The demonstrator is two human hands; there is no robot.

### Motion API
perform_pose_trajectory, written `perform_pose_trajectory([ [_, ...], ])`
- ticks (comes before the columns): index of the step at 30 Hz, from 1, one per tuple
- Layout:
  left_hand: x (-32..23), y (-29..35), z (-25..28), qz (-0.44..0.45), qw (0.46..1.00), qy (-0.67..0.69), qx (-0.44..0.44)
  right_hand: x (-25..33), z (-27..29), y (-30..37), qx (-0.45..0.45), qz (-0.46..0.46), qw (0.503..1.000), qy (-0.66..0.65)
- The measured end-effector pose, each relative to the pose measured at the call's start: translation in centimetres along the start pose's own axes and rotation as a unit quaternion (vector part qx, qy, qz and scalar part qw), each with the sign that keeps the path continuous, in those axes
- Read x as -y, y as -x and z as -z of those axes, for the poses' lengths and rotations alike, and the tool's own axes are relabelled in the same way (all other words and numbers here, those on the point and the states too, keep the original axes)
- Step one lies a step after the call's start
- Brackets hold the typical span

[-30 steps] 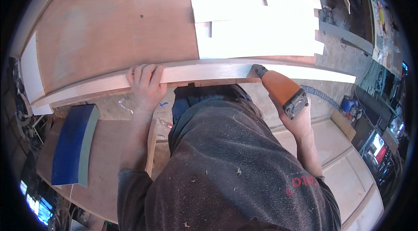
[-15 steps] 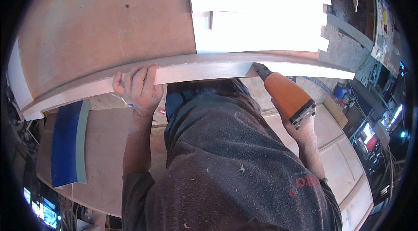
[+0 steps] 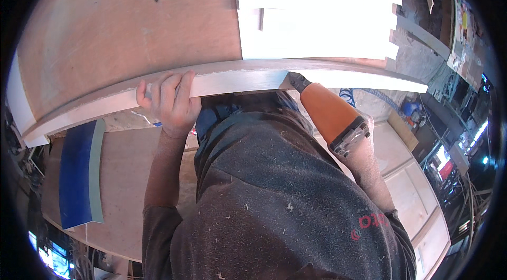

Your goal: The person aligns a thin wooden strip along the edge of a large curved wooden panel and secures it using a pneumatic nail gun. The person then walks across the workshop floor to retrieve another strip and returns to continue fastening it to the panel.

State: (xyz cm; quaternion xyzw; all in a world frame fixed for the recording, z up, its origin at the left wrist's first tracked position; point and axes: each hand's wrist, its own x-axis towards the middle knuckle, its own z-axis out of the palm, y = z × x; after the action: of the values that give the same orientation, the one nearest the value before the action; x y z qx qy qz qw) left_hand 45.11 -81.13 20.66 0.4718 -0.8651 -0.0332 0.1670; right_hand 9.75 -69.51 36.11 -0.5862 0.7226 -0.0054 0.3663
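A long, pale wooden strip [image 3: 232,83] with a light front edge runs across the near side of the brown panel, bowed in this view. My left hand [image 3: 171,101] grips it left of the middle, fingers over the edge. My right hand [image 3: 360,154] holds an orange nail gun [image 3: 332,114], its fingers mostly hidden under the tool. The tool's dark nose rests against the strip's front edge, right of the middle. Sawdust covers my forearms.
Beyond the strip lie the brown panel [image 3: 127,21] and overlapping white boards [image 3: 317,21]. A blue curved piece [image 3: 75,174] with a pale green edge rests at the lower left. A blue coiled hose [image 3: 347,97] hangs behind the nail gun. Pale panels stand at the lower right.
The nail gun has moved left along the strip's front edge with my right hand. My left hand keeps its grip at about the same place.
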Motion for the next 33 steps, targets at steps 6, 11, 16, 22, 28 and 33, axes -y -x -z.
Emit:
perform_pose_trajectory([
  [6,-4.2,-1.1,-0.4,-0.029,0.999,-0.001,-0.014,0.3,0.4,-0.1,0.039,-0.038,0.999,-0.001],
  [11,-8.2,-2.4,-1.6,-0.062,0.996,0.06,0.022,0.4,0.4,0.0,0.013,-0.04,0.999,-0.02],
  [16,-8.5,-2.9,-1.6,-0.055,0.994,0.068,0.059,0.0,0.2,-0.1,0.005,-0.007,1.0,-0.018],
  [22,-8.8,-3.4,-1.5,-0.046,0.994,0.065,0.072,-0.1,0.6,0.1,-0.002,-0.021,0.998,-0.064],
  [28,-9.1,-4.2,-0.9,-0.044,0.987,0.068,0.141,-0.2,1.3,0.2,0.017,-0.029,0.999,-0.013],
  [33,-9.2,-3.8,-1.0,-0.035,0.987,0.077,0.139,-0.4,1.1,0.3,0.031,-0.006,0.998,0.057],
])
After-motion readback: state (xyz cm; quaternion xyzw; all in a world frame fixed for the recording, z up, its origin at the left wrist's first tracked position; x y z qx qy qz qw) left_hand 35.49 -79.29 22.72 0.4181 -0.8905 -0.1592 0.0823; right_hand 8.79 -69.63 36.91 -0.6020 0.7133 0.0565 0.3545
